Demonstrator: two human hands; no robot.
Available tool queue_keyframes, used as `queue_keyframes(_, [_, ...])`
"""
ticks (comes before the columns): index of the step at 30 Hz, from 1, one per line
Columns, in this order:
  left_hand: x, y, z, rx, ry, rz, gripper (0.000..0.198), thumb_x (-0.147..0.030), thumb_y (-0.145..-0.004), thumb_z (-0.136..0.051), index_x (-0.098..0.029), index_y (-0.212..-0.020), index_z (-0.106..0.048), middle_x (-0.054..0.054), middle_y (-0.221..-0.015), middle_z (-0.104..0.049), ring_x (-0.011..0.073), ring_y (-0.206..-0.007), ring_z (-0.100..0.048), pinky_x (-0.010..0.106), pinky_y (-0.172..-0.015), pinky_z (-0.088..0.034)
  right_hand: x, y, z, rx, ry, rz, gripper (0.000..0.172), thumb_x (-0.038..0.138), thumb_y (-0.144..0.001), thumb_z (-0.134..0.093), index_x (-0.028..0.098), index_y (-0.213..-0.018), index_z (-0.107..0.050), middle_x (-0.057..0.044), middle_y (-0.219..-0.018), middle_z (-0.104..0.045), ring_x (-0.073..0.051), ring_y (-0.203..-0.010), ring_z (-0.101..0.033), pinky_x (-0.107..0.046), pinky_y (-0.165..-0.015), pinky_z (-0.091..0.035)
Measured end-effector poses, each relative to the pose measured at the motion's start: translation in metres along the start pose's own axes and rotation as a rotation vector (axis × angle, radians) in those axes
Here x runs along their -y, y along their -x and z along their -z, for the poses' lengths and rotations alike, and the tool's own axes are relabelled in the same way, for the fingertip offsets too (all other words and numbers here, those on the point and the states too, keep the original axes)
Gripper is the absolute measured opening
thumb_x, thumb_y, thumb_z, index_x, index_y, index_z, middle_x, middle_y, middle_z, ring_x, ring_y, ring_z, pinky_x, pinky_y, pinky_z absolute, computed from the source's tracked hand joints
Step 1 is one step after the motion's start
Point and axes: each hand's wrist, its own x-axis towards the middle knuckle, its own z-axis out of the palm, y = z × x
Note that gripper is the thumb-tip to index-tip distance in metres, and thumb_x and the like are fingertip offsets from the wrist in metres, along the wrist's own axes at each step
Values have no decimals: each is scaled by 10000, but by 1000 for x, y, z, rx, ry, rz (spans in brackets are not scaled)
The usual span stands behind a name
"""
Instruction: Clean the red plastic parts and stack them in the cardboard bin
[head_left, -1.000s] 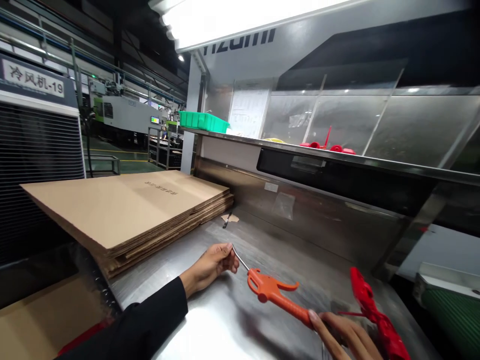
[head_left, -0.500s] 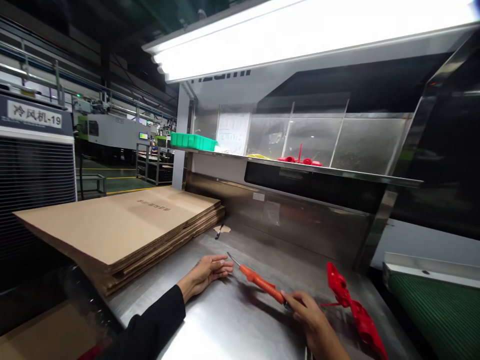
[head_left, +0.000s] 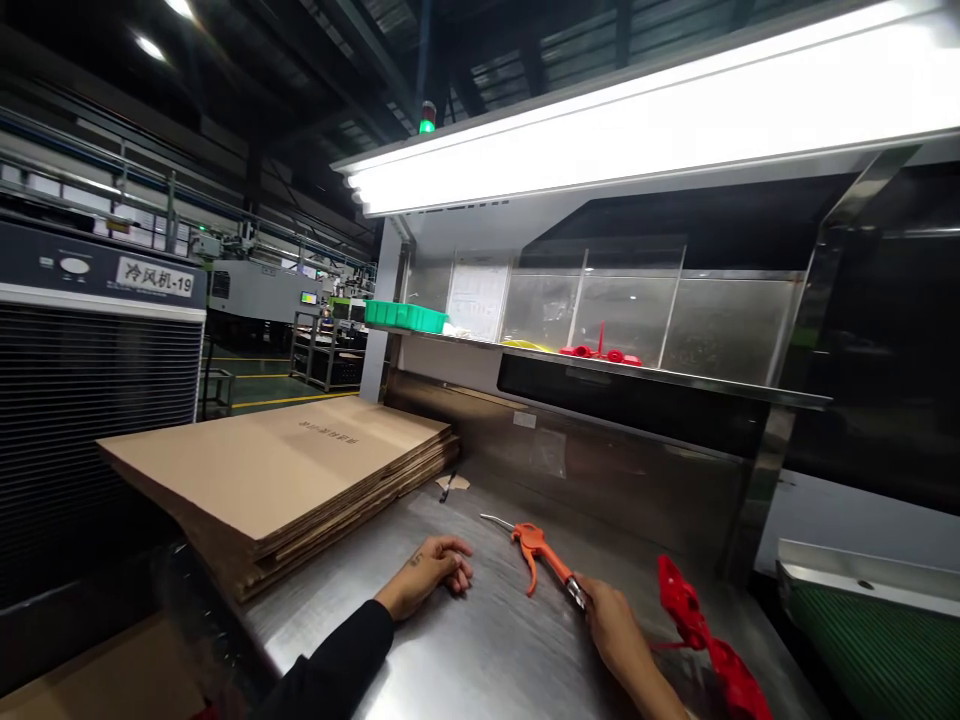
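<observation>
My right hand (head_left: 604,612) is closed around the metal fitting at the rear end of an orange air blow gun (head_left: 551,560). The gun's thin bent nozzle points left, and its orange lever hangs down towards the metal worktable (head_left: 442,665). My left hand (head_left: 433,576) is over the table left of the gun, holding nothing, with its fingers loosely bent and a little apart. Right of my right hand lies a red moulded plastic part (head_left: 709,640), partly hidden behind my forearm.
A stack of flat cardboard (head_left: 277,470) lies at the left. A small black tool (head_left: 448,487) rests on a cardboard scrap behind my left hand. Above, a shelf (head_left: 697,385) carries a green bin (head_left: 405,317) and red parts (head_left: 600,355). A green conveyor belt (head_left: 874,630) runs at the right.
The blow gun has turned in my right hand, so its lever now hangs down. My left hand's fingers have curled in from a straighter pose. The head view has tilted upward.
</observation>
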Motion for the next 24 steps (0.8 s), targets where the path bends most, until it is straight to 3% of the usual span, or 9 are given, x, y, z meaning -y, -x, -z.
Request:
queue_keyframes(4, [0, 0, 3, 34, -24, -12, 206, -328, -944, -595, -125, -960, -627, -6, -776, -671, 108, -625, -635, 252, -590, -543, 12, 5, 9, -50, 165, 31, 184, 174, -965, -501, 184, -951, -685, -38, -914, -614, -210, -902, -569, -377, -799, -460])
queue_keyframes(7, [-2, 1, 4, 59, -31, -21, 210, -330, -944, -593, -128, -991, -624, -2, -795, -671, 110, -636, -633, 260, -605, -545, 27, 22, 29, -99, 199, 57, 340, 141, -958, -389, 197, -1146, -666, -67, -1035, -615, -195, -868, -601, -341, -753, -472])
queue_keyframes(9, [-5, 2, 4, 81, -41, -32, 199, -311, -936, -607, -131, -1018, -620, -3, -802, -672, 113, -644, -637, 261, -607, -544, 36, 41, 52, -181, 214, 82, 434, 196, -981, -288, 211, -1274, -608, -76, -1144, -599, -185, -965, -604, -322, -830, -475])
queue_keyframes(12, [-8, 3, 3, 115, -67, -48, 164, -282, -913, -642, -130, -971, -623, -11, -784, -671, 112, -640, -638, 251, -593, -535, 38, 70, 92, -357, 267, 47, 504, 378, -1002, -223, 243, -1372, -538, -69, -1341, -505, -198, -1247, -467, -333, -1075, -351])
queue_keyframes(15, [-12, 5, 1, 142, -97, -55, 220, -336, -920, -633, -126, -856, -630, -15, -745, -664, 103, -616, -621, 249, -591, -529, 17, 89, 116, -451, 329, -144, 617, 476, -892, -467, 256, -1468, -436, -120, -1513, -321, -366, -1392, -276, -555, -1131, -223])
queue_keyframes(16, [-13, 6, 0, 142, -104, -57, 269, -374, -930, -612, -126, -828, -630, -13, -734, -661, 102, -609, -615, 253, -594, -528, 5, 92, 118, -441, 331, -226, 712, 449, -812, -584, 234, -1474, -432, -165, -1519, -309, -440, -1381, -270, -636, -1088, -234])
queue_keyframes(18, [-15, 10, -5, 121, -113, -62, 366, -456, -951, -551, -130, -803, -626, -11, -716, -654, 100, -589, -604, 257, -589, -523, -21, 95, 116, -368, 278, -362, 804, 310, -666, -719, 155, -1422, -497, -240, -1423, -438, -492, -1285, -407, -664, -992, -347])
queue_keyframes(21, [-18, 22, -14, 73, -116, -59, 421, -517, -958, -500, -136, -820, -616, -8, -714, -652, 103, -580, -600, 257, -572, -509, -49, 97, 111, -276, 127, -443, 614, 165, -682, -708, 111, -1283, -593, -142, -1103, -678, -303, -1011, -646, -466, -901, -503])
queue_keyframes(24, [-21, 47, -27, 30, -92, -44, 404, -513, -954, -508, -138, -842, -608, 2, -749, -664, 106, -595, -607, 255, -574, -500, -51, 101, 119, -329, 28, -470, 413, 209, -802, -625, 135, -1208, -640, -93, -966, -699, -264, -933, -654, -469, -910, -488])
